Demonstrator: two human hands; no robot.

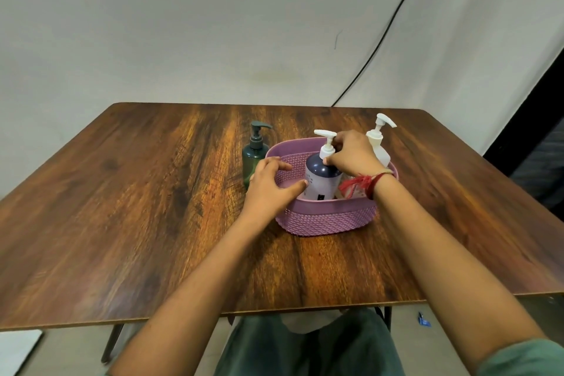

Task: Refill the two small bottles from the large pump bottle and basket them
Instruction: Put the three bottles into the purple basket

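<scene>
Right hand (354,154) tight around navy bottle (320,183) neck, left hand (268,186) around basket (329,220) rim.

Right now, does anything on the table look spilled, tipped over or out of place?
Nothing spilled or tipped. One oddity: the large dark bottle stands inside the basket, gripped by the right hand, while the small green bottle stands outside it.

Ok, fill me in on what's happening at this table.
A person sits at a wooden table. Their right hand grips the neck of a large dark pump bottle that stands in a purple basket, while the left hand holds the basket's near left rim. A green pump bottle stands on the table left of the basket. A white pump bottle is at its far right; its base is hidden.
</scene>
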